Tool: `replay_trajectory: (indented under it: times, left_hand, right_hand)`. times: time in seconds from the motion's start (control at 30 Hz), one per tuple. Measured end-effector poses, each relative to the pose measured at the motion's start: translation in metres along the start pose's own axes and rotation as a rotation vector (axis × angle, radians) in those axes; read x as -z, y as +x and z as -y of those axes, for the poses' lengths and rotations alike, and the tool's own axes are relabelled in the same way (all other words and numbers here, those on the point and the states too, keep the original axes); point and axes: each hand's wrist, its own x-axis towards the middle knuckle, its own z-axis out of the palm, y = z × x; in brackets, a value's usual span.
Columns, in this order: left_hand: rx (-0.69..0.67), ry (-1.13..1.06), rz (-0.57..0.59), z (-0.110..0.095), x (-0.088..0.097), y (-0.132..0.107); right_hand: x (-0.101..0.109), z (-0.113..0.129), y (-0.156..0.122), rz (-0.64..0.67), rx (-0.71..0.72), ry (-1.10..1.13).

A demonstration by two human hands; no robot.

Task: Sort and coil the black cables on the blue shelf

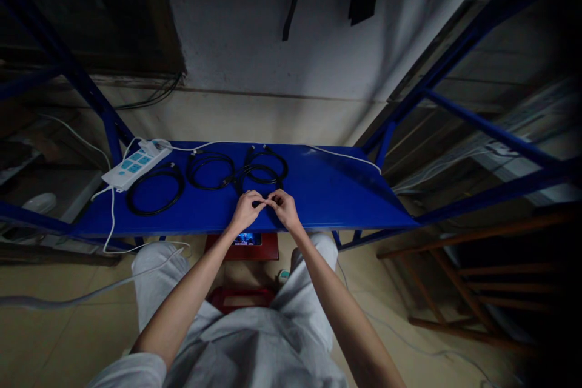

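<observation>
My left hand (248,209) and my right hand (282,207) meet over the front edge of the blue table, fingertips pinched close together. A looped black cable (260,166) runs down to both hands, and both appear closed on it. Its ends at the fingertips are too small and dark to make out. Just behind, another coiled black cable (285,165) overlaps this loop. Farther left lie a coiled black cable (210,156) with its plugs showing and one more black cable coil (180,191).
A white power strip (136,165) with blue sockets sits at the table's (336,194) left end. Its white cord (112,218) hangs over the front edge. Blue frame posts (400,112) rise on both sides. Below, a lit phone (248,239) rests on a red stool (270,247).
</observation>
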Motion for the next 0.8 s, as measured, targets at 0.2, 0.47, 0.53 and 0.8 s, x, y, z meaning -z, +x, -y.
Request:
replay_trajectory:
  times: [0.2,0.47,0.53,0.8]
  left_hand:
    - [0.065,-0.042,-0.038,-0.002,0.0,0.0]
    - [0.102,-0.062,-0.021,-0.003,0.0,0.001]
    - [0.102,-0.053,-0.017,-0.002,0.0,0.001]
    - [0.103,-0.015,-0.017,0.005,-0.003,0.002]
  right_hand:
    - [-0.002,0.0,-0.001,-0.019,0.047,-0.062]
    - [-0.013,-0.009,0.001,-0.069,-0.028,-0.141]
    - [-0.014,-0.01,0.001,-0.072,-0.034,-0.155]
    - [-0.014,-0.013,0.002,-0.042,0.0,-0.171]
